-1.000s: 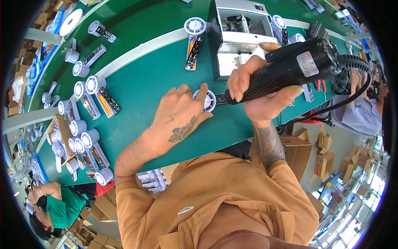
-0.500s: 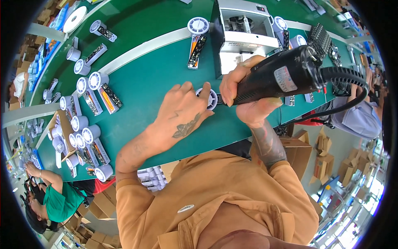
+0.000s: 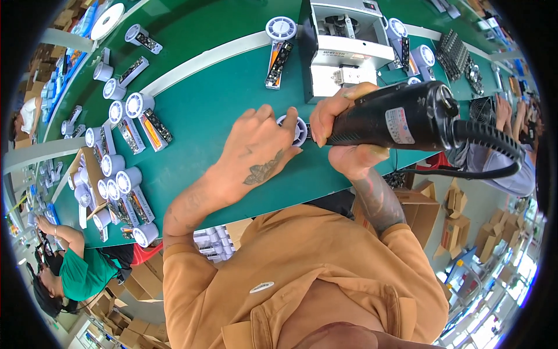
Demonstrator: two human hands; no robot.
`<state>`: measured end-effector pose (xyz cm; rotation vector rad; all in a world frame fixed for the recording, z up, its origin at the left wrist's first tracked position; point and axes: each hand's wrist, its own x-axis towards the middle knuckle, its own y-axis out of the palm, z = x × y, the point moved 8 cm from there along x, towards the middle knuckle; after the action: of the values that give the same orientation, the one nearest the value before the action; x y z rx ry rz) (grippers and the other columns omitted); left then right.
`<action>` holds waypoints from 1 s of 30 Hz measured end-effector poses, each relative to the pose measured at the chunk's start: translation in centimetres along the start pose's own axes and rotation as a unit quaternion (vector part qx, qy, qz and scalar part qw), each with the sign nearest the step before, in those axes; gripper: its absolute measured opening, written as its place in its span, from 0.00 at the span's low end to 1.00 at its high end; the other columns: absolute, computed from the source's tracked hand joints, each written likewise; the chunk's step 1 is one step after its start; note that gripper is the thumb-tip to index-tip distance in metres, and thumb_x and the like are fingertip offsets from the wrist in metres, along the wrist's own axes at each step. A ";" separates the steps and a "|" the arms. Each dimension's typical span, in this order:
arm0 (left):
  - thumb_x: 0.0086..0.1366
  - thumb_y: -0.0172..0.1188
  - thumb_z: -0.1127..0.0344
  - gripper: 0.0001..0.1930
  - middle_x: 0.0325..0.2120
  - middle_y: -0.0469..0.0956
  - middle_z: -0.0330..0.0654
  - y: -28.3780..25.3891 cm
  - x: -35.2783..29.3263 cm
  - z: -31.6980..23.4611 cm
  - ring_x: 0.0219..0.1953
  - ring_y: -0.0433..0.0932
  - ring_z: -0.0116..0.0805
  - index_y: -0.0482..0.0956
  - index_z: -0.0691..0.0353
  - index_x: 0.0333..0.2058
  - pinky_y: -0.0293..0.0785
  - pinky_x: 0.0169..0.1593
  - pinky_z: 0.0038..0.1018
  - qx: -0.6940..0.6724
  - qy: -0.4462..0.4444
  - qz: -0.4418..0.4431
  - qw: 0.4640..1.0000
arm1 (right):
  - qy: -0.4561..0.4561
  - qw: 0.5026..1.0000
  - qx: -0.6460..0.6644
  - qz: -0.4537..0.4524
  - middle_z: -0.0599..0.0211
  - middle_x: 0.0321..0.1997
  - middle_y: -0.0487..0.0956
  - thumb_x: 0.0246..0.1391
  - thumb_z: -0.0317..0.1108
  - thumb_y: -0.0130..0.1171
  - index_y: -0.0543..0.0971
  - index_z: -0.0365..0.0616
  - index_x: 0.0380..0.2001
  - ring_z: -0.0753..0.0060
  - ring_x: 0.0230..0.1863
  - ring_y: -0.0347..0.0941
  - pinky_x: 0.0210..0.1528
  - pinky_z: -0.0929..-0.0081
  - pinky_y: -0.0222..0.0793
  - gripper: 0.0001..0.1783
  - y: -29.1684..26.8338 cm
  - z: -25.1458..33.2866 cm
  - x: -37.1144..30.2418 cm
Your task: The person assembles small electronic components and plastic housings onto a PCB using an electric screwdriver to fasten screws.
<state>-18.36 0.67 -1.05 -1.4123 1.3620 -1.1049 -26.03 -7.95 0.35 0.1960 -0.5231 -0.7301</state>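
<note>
My left hand [image 3: 254, 152] is closed around a white round part with a spoked, fan-like end [image 3: 299, 132], thumb and forefinger on its rim. The rest of that piece is mostly hidden. My right hand [image 3: 347, 131] grips the front of a black corded power tool [image 3: 386, 119], perhaps an electric screwdriver. The tool lies sideways, its front end pointing left at the part. A small dark piece shows between the right fingertips and the part; I cannot tell whether the tip touches it. The tool's thick cable [image 3: 494, 139] bends away on the right.
On the green bench [image 3: 203, 104] stands a grey metal machine [image 3: 346, 49] beyond my hands. Several white round units with circuit boards [image 3: 142, 125] lie at the left, near an open cardboard box [image 3: 87, 174]. Another unit [image 3: 279, 55] stands left of the machine. A co-worker in green [image 3: 90, 267] sits lower left.
The tool's rear end has swung slightly down and to the right, and its cable has shifted with it. My left hand keeps its hold on the white part.
</note>
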 end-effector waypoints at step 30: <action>0.65 0.56 0.55 0.32 0.65 0.62 0.55 -8.8 -7.7 53.6 0.64 0.66 0.55 0.62 0.49 0.67 0.67 0.65 0.39 0.168 -0.377 -0.061 0.909 | 0.094 0.929 0.150 -0.327 0.70 0.24 0.64 0.68 0.65 0.32 0.64 0.48 0.56 0.76 0.20 0.59 0.23 0.77 0.60 0.33 -11.6 -3.3 -7.8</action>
<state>35.76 8.89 -5.46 -1.4515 0.5083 -0.6930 -36.01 -11.18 -9.50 0.7437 -0.3797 -1.2638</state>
